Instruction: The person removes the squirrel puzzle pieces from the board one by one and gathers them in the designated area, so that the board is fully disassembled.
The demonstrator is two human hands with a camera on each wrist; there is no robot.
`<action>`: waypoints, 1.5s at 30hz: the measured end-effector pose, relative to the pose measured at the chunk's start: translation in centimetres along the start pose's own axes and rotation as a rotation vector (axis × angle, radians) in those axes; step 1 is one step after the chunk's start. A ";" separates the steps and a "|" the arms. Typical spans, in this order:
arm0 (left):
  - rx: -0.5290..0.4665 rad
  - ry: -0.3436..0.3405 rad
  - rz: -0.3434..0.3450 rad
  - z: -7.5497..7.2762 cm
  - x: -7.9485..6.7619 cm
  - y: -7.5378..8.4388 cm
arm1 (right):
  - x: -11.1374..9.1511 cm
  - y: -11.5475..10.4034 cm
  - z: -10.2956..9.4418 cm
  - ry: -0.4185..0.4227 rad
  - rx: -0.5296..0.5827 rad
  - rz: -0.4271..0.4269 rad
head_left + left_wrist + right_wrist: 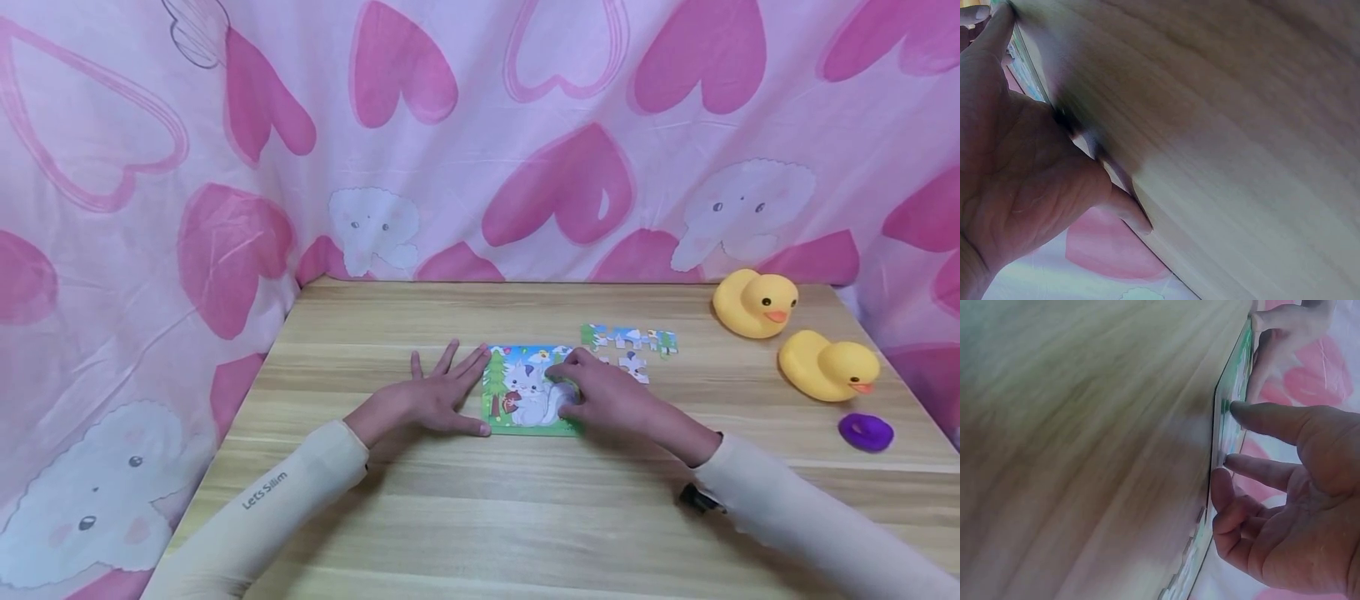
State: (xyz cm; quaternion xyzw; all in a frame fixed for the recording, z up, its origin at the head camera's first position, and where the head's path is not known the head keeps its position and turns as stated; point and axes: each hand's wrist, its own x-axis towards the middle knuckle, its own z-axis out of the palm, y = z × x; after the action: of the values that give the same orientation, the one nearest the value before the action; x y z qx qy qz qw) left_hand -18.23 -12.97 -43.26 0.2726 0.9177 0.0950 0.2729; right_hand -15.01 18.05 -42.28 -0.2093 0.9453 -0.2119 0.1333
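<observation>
A jigsaw puzzle [525, 400] with a white squirrel picture lies on the wooden table in the head view. Along its left edge my left hand [431, 402] steadies it, fingers spread, with the thumb at the lower corner and a fingertip at the upper one. Over the puzzle's right part, my right hand [611, 396] pinches a puzzle piece, mostly hidden, between thumb and index finger against the board. The right wrist view shows that thumb [1266, 419] and index finger on the board, the other fingers curled. Loose puzzle pieces [633, 364] lie just beyond the right hand.
Two yellow rubber ducks [753, 304] stand at the table's right side, with a purple ring-like object [866, 432] in front of them. A pink heart-patterned cloth [465, 167] hangs behind the table [480, 517] and at its sides.
</observation>
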 end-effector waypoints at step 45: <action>-0.012 0.005 0.004 -0.1 -0.2 0.2 | 1.4 4.1 -2.5 0.031 0.212 -0.187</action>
State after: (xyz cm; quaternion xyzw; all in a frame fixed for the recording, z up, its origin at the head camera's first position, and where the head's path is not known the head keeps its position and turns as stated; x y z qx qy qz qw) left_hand -18.03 -12.93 -43.03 0.2724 0.9173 0.1019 0.2721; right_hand -18.48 21.63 -42.23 -0.2780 0.8959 -0.3252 0.1198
